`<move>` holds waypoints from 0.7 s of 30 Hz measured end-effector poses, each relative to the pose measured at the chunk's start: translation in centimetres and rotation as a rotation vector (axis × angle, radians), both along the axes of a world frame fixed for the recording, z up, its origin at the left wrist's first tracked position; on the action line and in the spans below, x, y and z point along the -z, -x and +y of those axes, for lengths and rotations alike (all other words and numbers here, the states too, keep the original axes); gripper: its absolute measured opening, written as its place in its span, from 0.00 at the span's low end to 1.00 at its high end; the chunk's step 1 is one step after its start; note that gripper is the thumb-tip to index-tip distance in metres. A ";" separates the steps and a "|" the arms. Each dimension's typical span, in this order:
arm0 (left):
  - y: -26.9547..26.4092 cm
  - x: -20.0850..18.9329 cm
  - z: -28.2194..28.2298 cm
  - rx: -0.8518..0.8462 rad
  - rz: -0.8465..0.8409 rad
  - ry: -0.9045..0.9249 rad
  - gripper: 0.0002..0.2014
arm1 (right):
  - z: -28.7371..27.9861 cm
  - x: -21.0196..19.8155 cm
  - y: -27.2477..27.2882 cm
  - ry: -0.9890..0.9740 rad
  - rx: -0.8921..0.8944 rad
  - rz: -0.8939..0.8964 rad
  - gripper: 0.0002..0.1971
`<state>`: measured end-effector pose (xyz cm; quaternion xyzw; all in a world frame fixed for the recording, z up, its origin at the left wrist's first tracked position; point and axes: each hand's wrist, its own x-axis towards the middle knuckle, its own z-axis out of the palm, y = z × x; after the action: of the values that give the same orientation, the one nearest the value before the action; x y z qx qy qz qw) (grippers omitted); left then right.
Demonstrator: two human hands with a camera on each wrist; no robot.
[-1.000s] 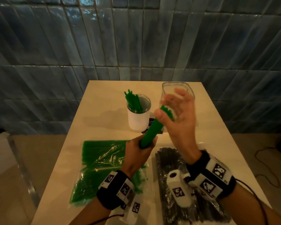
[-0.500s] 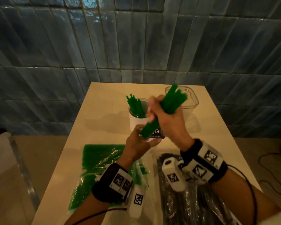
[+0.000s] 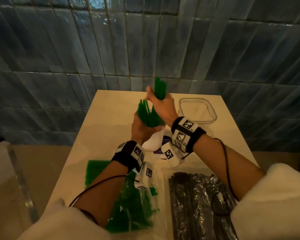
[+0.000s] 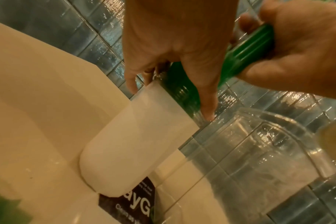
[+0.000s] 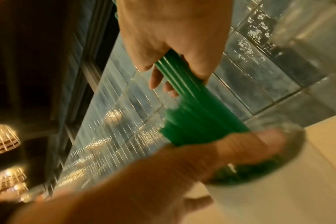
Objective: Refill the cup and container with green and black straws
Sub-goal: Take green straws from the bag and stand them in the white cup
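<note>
the right hand [image 3: 161, 108] is clenched around a bundle of green straws [image 3: 160, 89]; the fingers wrap the bundle near its middle, and the top ends stick up above the fist. the lower ends of the bundle go down into the white cup [image 3: 153, 142], where they stand together with other green straws that fan out of the mouth. in the right wrist view the same bundle [image 5: 182, 84] runs from the fist down to the cup rim [image 5: 290, 153].

the left hand [image 3: 140, 130] is at the cup mouth, on the left side. in the left wrist view its fingers [image 4: 205, 97] point down, straight, and touch the rim of the cup [image 4: 136, 142] beside the straws; they do not curl around anything.

the cup stands upright on the table [image 3: 104, 135], partly on a dark card [image 4: 142, 201] with white letters. just to the right of it stands the clear container [image 3: 197, 110], and no straws show inside it.

near the person lie two plastic bags on the table: a bag of green straws [image 3: 133, 205] on the left, under the left forearm, and a bag of black straws [image 3: 196, 205] on the right. behind the table is a wall of blue tiles [image 3: 76, 49].
</note>
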<state>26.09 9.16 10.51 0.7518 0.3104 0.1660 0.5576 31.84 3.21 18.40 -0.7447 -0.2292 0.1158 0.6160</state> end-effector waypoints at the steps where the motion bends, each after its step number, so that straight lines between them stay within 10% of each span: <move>1: 0.0 0.3 0.1 -0.002 -0.015 -0.019 0.48 | 0.3 1.3 -0.2 0.040 0.002 0.018 0.16; 9: 0.2 2.6 0.6 0.050 -0.033 -0.182 0.38 | 0.7 3.3 0.6 0.144 -0.201 -0.002 0.52; 12: 0.5 1.6 0.1 0.050 -0.078 -0.308 0.23 | 1.0 4.0 1.1 0.345 -0.371 -0.267 0.46; 16: 0.3 2.2 0.7 0.012 0.021 -0.199 0.33 | 1.4 4.3 0.2 0.282 -0.221 -0.363 0.19; 21: 0.6 1.8 0.6 -0.011 -0.040 -0.085 0.42 | 1.5 3.5 -0.5 0.231 -0.075 -0.456 0.42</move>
<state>25.52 9.80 8.69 0.7696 0.2960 0.1968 0.5305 32.33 4.68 14.89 -0.8078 -0.3750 -0.0068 0.4547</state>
